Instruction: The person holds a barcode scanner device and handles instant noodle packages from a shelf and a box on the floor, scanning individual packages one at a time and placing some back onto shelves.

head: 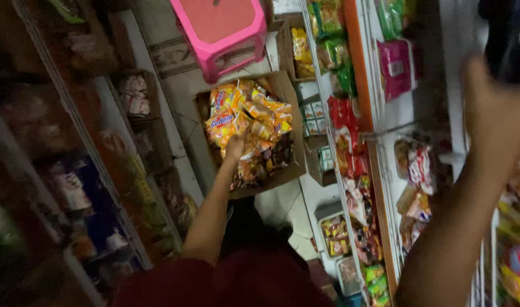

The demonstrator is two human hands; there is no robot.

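The left hand (pixel 235 146) is reaching down into the cardboard box (pixel 291 122), its grip seemingly closing on orange snack packets (pixel 254 122); the right hand (pixel 496 113) is rising by the right shelf (pixel 379 170), its grip too blurred to tell; lifting a packet clear looks next.

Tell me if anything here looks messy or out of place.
The cardboard box on the floor holds orange snack packets heaped at all angles, not stacked. The left hand reaches into the heap. A pink plastic stool stands in the aisle right behind the box. The right hand is blurred.
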